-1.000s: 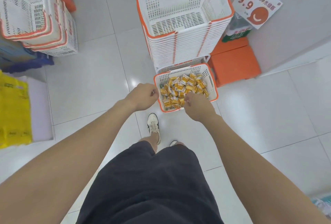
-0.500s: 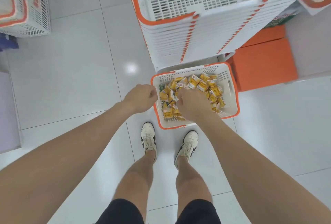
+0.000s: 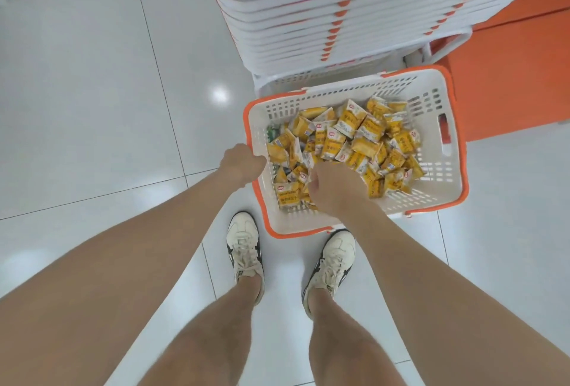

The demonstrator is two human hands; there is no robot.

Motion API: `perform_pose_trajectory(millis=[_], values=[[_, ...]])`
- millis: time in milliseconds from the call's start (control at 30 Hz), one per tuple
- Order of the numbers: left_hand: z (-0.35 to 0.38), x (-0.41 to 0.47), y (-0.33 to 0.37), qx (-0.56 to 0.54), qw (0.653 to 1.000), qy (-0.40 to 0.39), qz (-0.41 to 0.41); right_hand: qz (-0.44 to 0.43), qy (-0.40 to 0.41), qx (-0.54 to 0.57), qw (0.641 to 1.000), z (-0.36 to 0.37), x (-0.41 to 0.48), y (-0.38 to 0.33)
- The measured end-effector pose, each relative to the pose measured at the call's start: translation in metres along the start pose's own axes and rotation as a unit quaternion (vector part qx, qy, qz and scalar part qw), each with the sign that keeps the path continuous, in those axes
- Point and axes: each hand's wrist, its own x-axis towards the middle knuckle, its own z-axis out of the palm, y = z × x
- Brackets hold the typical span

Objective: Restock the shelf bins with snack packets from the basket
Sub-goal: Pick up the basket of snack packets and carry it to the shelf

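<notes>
**Right hand in the basket, left hand at the rim**

We're looking straight down, and there's the basket (image 3: 444, 170), white with an orange rim, sitting on the tiled floor (image 3: 92, 108) just ahead of the person's feet. It holds a loose heap of yellow packets (image 3: 364, 136), piled across most of the bottom and thickest toward the left and middle. A scrap of green wrapper (image 3: 273, 133) peeks out at the far left edge of the pile.

The right hand (image 3: 336, 188) is down inside the basket at its near side, knuckles up. Its fingers are curled under into the heap and closed around packets there. The fingertips themselves are buried and out of sight.

The left hand (image 3: 242, 165) is bunched into a fist right at the basket's left rim, touching or overlapping the orange edge. Whether it actually holds that rim or anything else, I can't tell from this angle.

Both arms reach forward from the bottom corners of the view. Below them, two cream shoes with dark stripes: the left shoe (image 3: 245, 250) is just clear of the basket's near corner and the right shoe (image 3: 333, 262) has its toe up against the near rim.

Behind the basket rises a tall stack of empty baskets (image 3: 339, 9), nested tight. An orange block (image 3: 509, 77) stands to the right of that stack.
</notes>
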Motion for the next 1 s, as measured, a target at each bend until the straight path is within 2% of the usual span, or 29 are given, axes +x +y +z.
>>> perform_pose_trajectory(millis=[100,133,200,267,333,400,467,567,700,767,833,900,967,1000], values=[[-0.003,-0.022,0.015,0.029,0.998,0.047,-0.003,0.022,-0.016,0.051,0.998,-0.003,-0.011,0.011],[-0.003,-0.028,0.022,0.015,0.998,0.064,0.008,0.026,-0.025,0.075,0.997,-0.006,-0.015,0.018],[0.003,-0.042,0.045,-0.082,0.994,0.064,0.037,0.042,-0.015,0.132,0.99,-0.014,-0.02,0.041],[0.017,-0.057,0.076,-0.243,0.968,0.004,0.066,0.111,0.05,0.199,0.972,-0.025,-0.025,0.073],[0.036,-0.072,0.111,-0.345,0.932,-0.067,0.087,0.202,0.135,0.247,0.938,-0.033,-0.026,0.116],[0.061,-0.078,0.141,-0.358,0.921,-0.12,0.1,0.277,0.183,0.265,0.905,-0.032,-0.024,0.16],[0.085,-0.076,0.162,-0.341,0.923,-0.138,0.11,0.324,0.196,0.26,0.888,-0.025,-0.02,0.194],[0.109,-0.067,0.183,-0.33,0.931,-0.119,0.105,0.328,0.186,0.276,0.884,-0.014,-0.008,0.232],[0.122,-0.054,0.189,-0.334,0.931,-0.109,0.097,0.329,0.132,0.345,0.869,-0.004,0.007,0.257],[0.122,-0.053,0.186,-0.338,0.93,-0.109,0.091,0.337,0.187,0.292,0.875,-0.008,-0.001,0.252],[0.117,-0.054,0.183,-0.359,0.923,-0.121,0.074,0.335,0.297,0.251,0.858,-0.02,-0.019,0.234],[0.107,-0.062,0.179,-0.397,0.904,-0.152,0.047,0.317,0.349,0.246,0.847,-0.035,-0.042,0.206],[0.094,-0.072,0.174,-0.43,0.884,-0.185,0.018,0.27,0.31,0.313,0.856,-0.045,-0.062,0.17],[0.087,-0.076,0.171,-0.442,0.875,-0.197,0.008,0.23,0.259,0.36,0.866,-0.045,-0.068,0.151]])
